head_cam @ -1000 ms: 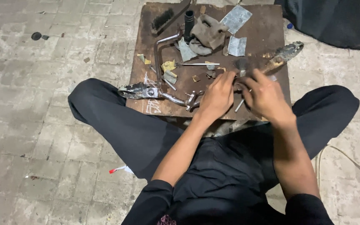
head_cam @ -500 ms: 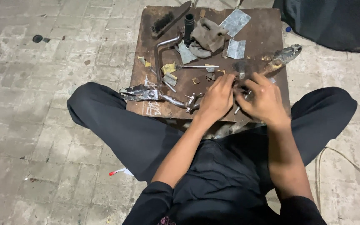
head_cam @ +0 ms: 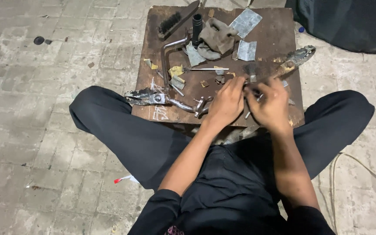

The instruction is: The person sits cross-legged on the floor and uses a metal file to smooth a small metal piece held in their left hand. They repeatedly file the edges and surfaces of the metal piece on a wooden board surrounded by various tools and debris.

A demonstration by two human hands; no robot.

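Sitting cross-legged on the paved floor with a low wooden board (head_cam: 279, 30) across the lap area, both hands working near its front right part. Left hand (head_cam: 226, 103) curled, fingers pinched at something tiny between the two hands, too small and blurred to name. Right hand (head_cam: 270, 106) also curled in tight, knuckles up, fingertips meeting the left's just about at a small dark part (head_cam: 252, 90); can't tell how firm either grip is or exactly what's pinched. A thin metal pin (head_cam: 248, 114) poking out just below the right hand, angled down toward the body. Small part sits dead centre between both hands, so neither hand really nearer, maybe the right a hair more on top of it. Off to the left, a bent chrome lever (head_cam: 167, 65) running away from the body, ending in a grimy clamp piece (head_cam: 144, 96). Further back: wire brush (head_cam: 170, 22), crumpled rag (head_cam: 216, 37), sandpaper scraps (head_cam: 245, 21).
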